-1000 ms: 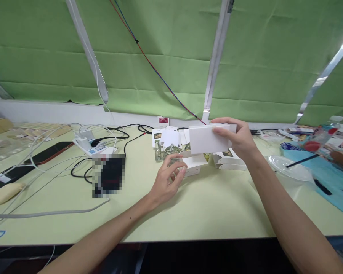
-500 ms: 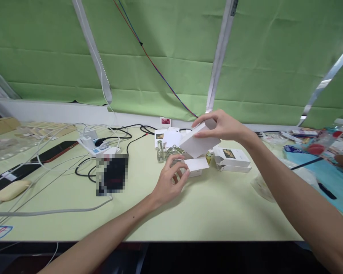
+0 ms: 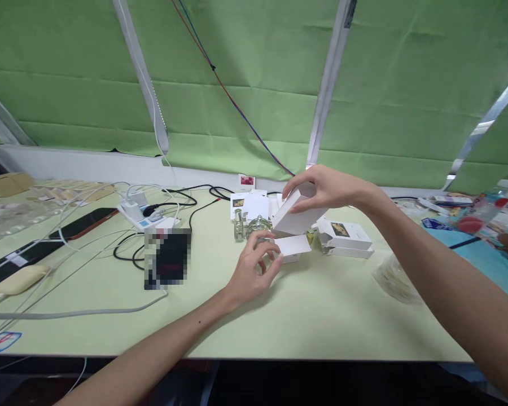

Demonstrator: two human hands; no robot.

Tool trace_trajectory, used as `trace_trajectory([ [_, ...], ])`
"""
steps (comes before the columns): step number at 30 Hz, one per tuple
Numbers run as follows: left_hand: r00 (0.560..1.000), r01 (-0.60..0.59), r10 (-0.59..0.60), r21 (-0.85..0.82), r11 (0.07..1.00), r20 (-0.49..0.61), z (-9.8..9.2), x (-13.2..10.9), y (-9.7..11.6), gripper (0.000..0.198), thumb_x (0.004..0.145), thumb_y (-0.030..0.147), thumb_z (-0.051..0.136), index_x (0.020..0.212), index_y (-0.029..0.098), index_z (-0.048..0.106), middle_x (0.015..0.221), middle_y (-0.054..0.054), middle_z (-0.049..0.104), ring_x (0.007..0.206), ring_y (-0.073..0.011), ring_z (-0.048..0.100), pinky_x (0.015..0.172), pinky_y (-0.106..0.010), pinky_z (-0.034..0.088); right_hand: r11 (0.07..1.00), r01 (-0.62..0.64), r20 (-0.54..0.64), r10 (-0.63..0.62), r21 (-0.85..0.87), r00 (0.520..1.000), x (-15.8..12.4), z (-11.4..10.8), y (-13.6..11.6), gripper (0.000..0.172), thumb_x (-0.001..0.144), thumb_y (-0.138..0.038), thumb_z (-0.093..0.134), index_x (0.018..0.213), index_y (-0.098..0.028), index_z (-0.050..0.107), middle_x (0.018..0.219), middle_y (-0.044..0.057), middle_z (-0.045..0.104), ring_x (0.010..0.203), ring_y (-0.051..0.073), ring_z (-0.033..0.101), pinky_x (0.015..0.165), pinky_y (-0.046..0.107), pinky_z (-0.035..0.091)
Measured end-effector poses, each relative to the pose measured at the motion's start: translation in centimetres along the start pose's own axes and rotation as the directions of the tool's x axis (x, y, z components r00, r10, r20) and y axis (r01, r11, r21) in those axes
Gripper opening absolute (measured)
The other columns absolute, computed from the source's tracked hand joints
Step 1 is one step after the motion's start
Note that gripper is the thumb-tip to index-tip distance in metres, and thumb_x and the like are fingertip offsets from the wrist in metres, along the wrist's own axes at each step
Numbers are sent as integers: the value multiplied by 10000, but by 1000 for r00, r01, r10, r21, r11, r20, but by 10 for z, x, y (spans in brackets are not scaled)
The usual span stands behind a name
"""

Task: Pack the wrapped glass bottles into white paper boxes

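Observation:
My right hand [image 3: 332, 189] grips a white box [image 3: 298, 217] from above, fingers on one side and thumb on the other, and holds it tilted over the table. Just below it, a smaller white carton [image 3: 294, 246] with a raised flap is pinched at its left end by my left hand [image 3: 254, 268]. The carton's inside is hidden from me. Behind my left hand stand a clear glass bottle [image 3: 238, 226] and a rounder glass bottle [image 3: 258, 225]. A small yellow-green bottle [image 3: 310, 235] shows between the cartons.
White boxes with a picture on top [image 3: 347, 234] lie to the right. Further right are a clear plastic bag [image 3: 395, 279] and a blue sheet [image 3: 452, 239]. On the left are a power strip [image 3: 146, 220], cables and a pixelated dark device [image 3: 169, 259]. A green curtain [image 3: 245, 101] hangs behind.
The box in my right hand has tipped, showing more of its narrow side, and moved slightly right. My left hand stays at the carton. The whole view has shifted a little.

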State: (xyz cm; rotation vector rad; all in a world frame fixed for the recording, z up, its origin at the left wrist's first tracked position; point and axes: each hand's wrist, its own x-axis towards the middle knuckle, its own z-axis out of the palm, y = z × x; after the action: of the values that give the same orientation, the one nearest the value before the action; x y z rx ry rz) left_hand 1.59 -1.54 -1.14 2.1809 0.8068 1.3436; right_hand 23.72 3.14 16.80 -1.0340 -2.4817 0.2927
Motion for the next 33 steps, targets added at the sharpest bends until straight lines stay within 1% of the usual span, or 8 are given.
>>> trace_trajectory([
  [3,1000,-15,15,4,1000,-1,0,0,0,138,965,304,578,954,184,644,1226,-119,523,759,-104,627,507,-203,559,1000,18,38,-17,-18,999,2,0,0,232,714,-396,804,901,-260,822,857,15,756,744,193,637,599,287,397],
  [7,1000,-29,29,12,1000,5,1,0,0,119,963,291,582,966,188,642,1230,-127,526,888,-154,645,536,-211,582,999,39,83,-36,-37,996,5,0,-1,223,712,-374,824,905,-262,821,833,17,758,752,201,640,626,293,385],
  [10,999,-46,46,16,999,0,2,-1,0,96,960,273,582,964,190,631,1226,-129,518,964,-182,643,547,-214,588,996,51,117,-43,-68,992,7,2,-2,225,725,-375,818,914,-253,817,804,16,745,725,192,617,619,290,363],
  [13,998,-56,56,31,998,-6,3,-3,-2,73,957,251,586,978,190,621,1222,-129,500,994,-194,642,548,-218,582,993,45,154,-27,-113,988,9,3,-4,229,757,-385,789,936,-244,809,782,15,723,701,179,588,605,287,345],
  [18,998,-56,56,36,998,-2,4,-5,-6,64,955,228,587,1003,193,612,1243,-130,476,965,-187,645,536,-229,566,987,46,198,-15,-152,980,12,4,-8,233,761,-388,780,948,-251,804,764,14,707,687,178,572,595,292,346],
  [23,998,-69,69,43,997,1,6,-6,-7,55,950,216,594,995,189,610,1244,-125,466,919,-171,646,542,-238,564,988,40,211,-7,-150,977,15,7,-9,220,740,-336,798,948,-264,811,849,26,738,709,186,594,598,298,366],
  [26,997,-71,71,43,997,-4,6,-6,-7,53,949,216,593,989,186,612,1241,-123,468,885,-159,646,533,-237,562,983,52,226,-11,-175,974,16,7,-10,232,757,-343,785,974,-261,805,899,39,747,745,195,612,601,295,383],
  [33,995,-100,101,61,993,-13,6,-4,-5,28,949,202,595,966,182,606,1223,-105,465,844,-128,644,525,-216,560,977,13,304,53,-213,951,17,2,-17,286,788,-357,742,1045,-237,777,1018,63,750,839,216,641,625,281,403],
])
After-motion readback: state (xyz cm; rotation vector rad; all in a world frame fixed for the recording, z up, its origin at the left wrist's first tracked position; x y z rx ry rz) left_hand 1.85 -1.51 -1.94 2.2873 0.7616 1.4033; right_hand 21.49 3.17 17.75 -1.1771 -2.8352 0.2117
